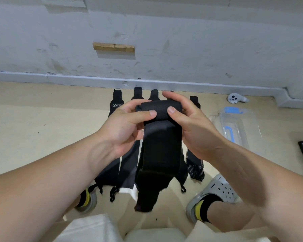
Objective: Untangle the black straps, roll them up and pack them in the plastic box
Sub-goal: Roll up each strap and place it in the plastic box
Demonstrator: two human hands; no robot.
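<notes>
Black strap (160, 147), its top end rolled tight, hangs in front of more black straps (116, 106) laid side by side on the beige floor (42, 128), hiding the middle ones. A clear plastic box (238, 126) with blue clips lies to the right, and a white controller (234, 98) sits by the baseboard (77, 79). Left hand (128, 126) and right hand (187, 123) pinch the roll from either side, thumbs in front. The loose tail drops between the forearms.

Soft, even indoor light, with a faint shadow under the wooden block (113, 47) at upper centre. Wide-angle distortion bows the baseboard (147, 83) and stretches the lower corners.
</notes>
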